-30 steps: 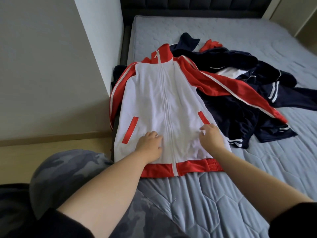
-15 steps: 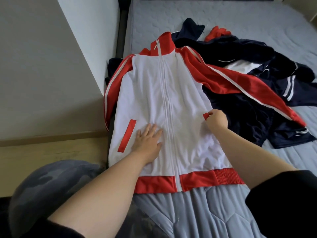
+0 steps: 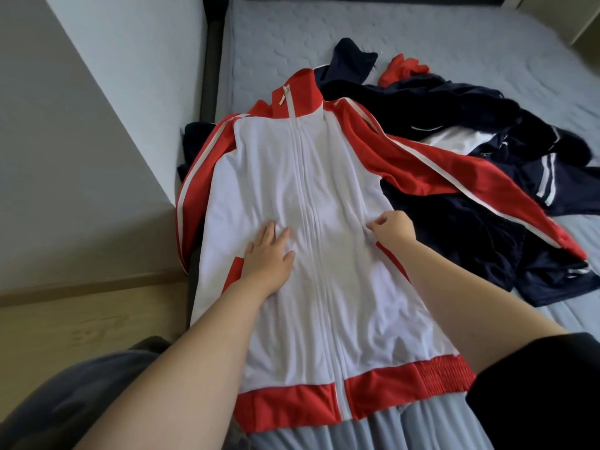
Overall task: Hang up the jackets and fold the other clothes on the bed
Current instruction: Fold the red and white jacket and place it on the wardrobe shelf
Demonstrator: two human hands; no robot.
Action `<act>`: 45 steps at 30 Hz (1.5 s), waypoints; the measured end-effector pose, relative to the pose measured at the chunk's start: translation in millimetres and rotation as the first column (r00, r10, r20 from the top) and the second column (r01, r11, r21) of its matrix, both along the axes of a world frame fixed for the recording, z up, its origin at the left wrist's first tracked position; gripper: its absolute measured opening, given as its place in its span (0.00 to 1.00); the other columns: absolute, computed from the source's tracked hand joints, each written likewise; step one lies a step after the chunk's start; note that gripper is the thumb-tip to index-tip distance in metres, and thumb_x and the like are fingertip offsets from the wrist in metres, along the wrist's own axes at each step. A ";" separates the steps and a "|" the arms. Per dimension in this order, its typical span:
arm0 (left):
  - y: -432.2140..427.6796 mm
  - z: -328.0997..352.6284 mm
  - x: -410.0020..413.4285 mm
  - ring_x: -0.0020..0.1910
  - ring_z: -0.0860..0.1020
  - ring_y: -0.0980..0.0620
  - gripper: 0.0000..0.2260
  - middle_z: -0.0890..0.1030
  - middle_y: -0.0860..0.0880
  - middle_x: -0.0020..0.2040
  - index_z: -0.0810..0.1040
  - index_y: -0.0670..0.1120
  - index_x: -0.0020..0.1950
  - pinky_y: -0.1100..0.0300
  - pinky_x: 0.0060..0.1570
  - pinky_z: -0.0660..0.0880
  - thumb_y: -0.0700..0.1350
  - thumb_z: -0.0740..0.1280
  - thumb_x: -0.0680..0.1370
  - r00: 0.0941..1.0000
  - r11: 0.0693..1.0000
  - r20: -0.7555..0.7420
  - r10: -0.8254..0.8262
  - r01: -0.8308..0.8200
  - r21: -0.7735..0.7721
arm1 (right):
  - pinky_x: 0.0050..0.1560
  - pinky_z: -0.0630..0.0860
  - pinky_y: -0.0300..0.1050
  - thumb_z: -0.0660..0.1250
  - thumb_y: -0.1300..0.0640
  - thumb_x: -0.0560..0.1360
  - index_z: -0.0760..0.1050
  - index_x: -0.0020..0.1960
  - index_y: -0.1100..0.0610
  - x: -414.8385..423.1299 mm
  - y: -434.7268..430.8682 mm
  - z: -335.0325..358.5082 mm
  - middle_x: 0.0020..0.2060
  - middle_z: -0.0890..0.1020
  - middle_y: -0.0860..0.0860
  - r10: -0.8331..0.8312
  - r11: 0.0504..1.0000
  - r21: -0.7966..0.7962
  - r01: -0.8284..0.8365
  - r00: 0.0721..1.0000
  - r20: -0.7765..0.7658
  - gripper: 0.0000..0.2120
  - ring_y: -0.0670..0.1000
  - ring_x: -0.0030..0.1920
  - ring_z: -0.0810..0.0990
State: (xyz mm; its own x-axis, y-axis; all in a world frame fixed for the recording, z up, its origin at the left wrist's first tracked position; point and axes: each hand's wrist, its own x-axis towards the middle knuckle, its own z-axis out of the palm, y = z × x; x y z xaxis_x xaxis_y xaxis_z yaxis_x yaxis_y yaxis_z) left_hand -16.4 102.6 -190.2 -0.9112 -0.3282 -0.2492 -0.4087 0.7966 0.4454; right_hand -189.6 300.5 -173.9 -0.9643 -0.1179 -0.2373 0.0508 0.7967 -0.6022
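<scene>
A white track jacket [image 3: 311, 177] with red sleeves, collar and hem lies zipped and face up on the bed [image 3: 422, 30], collar pointing away from me. My left hand [image 3: 268, 254] lies flat on its front, fingers straight, just left of the zipper. My right hand [image 3: 391, 227] pinches the white fabric at the jacket's right side, above the red pocket strip. The jacket's red right sleeve [image 3: 470, 180] stretches out to the right over a pile of navy clothes [image 3: 461, 241].
More navy garments with white stripes [image 3: 552, 164] and a red piece [image 3: 406, 66] lie heaped on the right of the grey mattress. A white wall corner [image 3: 136, 102] and wooden floor [image 3: 81, 319] border the bed on the left. My knee shows at the lower left.
Both hands slid up the jacket's front toward the collar. My left hand went from loosely curled to flat. My right hand kept pinching the jacket's right side. The camera moved closer.
</scene>
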 end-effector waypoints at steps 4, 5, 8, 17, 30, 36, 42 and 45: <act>-2.6 -6.7 0.3 0.77 0.42 0.52 0.24 0.44 0.49 0.79 0.51 0.52 0.78 0.51 0.74 0.46 0.51 0.53 0.83 1.000 1.000 -0.017 -0.009 0.009 -0.004 | 0.38 0.72 0.44 0.64 0.54 0.76 0.73 0.42 0.57 -9.3 -0.2 1.5 0.33 0.79 0.48 -0.101 0.991 -0.087 0.098 0.994 -0.028 0.08 0.52 0.36 0.79; -3.1 -7.5 -1.0 0.77 0.42 0.52 0.24 0.44 0.49 0.79 0.52 0.52 0.78 0.51 0.74 0.46 0.51 0.53 0.83 1.000 1.000 -0.017 -0.006 0.006 -0.003 | 0.37 0.72 0.44 0.65 0.52 0.76 0.72 0.47 0.56 -10.7 -0.7 2.7 0.34 0.81 0.47 -0.136 0.985 -0.118 0.130 0.989 -0.050 0.07 0.50 0.35 0.79; -4.3 -8.2 -4.7 0.77 0.42 0.52 0.24 0.45 0.49 0.79 0.52 0.52 0.78 0.50 0.74 0.46 0.51 0.52 0.83 1.000 1.000 -0.009 -0.004 0.004 -0.001 | 0.35 0.73 0.43 0.68 0.49 0.74 0.68 0.63 0.53 -16.4 -5.3 6.8 0.36 0.81 0.47 -0.143 0.978 -0.161 0.130 0.987 -0.068 0.20 0.48 0.34 0.80; -12.9 -6.0 -18.0 0.77 0.42 0.53 0.24 0.45 0.49 0.79 0.52 0.50 0.78 0.51 0.75 0.46 0.51 0.52 0.83 0.999 0.997 -0.003 0.034 -0.034 0.067 | 0.45 0.75 0.47 0.60 0.59 0.76 0.77 0.52 0.63 -58.3 -11.9 23.0 0.45 0.81 0.57 -0.367 0.923 -0.173 0.343 0.922 -0.127 0.11 0.58 0.46 0.80; -9.4 -8.5 -9.7 0.77 0.42 0.52 0.27 0.45 0.49 0.79 0.45 0.50 0.79 0.53 0.74 0.44 0.51 0.53 0.82 0.999 0.998 -0.046 0.002 -0.005 -0.061 | 0.74 0.49 0.56 0.56 0.54 0.79 0.58 0.75 0.55 -31.6 -10.0 9.5 0.75 0.60 0.55 0.523 0.814 0.466 -0.346 0.787 -0.328 0.25 0.55 0.75 0.55; -17.4 -5.8 1.6 0.77 0.40 0.50 0.24 0.44 0.50 0.79 0.46 0.52 0.78 0.50 0.74 0.41 0.54 0.45 0.83 0.996 0.980 0.007 0.091 -0.088 -0.181 | 0.73 0.37 0.61 0.46 0.47 0.81 0.44 0.78 0.57 1.7 -36.6 8.1 0.78 0.45 0.56 0.291 0.807 0.558 -0.196 0.953 -0.086 0.29 0.54 0.77 0.40; -29.2 0.0 15.0 0.77 0.48 0.48 0.26 0.52 0.47 0.78 0.56 0.49 0.77 0.48 0.73 0.48 0.55 0.56 0.80 0.969 0.931 -0.010 0.248 -0.241 -0.274 | 0.73 0.39 0.59 0.49 0.42 0.80 0.44 0.78 0.50 71.8 -87.1 -20.8 0.78 0.43 0.52 0.678 0.688 0.449 -0.571 0.726 -0.115 0.31 0.52 0.77 0.41; -33.6 7.3 24.1 0.68 0.64 0.46 0.24 0.66 0.46 0.69 0.66 0.47 0.69 0.51 0.63 0.64 0.55 0.64 0.76 0.903 0.857 -0.103 0.417 -0.428 -0.288 | 0.73 0.40 0.60 0.48 0.40 0.79 0.40 0.78 0.47 75.7 -85.6 -34.6 0.77 0.40 0.51 0.657 0.680 0.483 -0.552 0.751 -0.068 0.32 0.51 0.77 0.40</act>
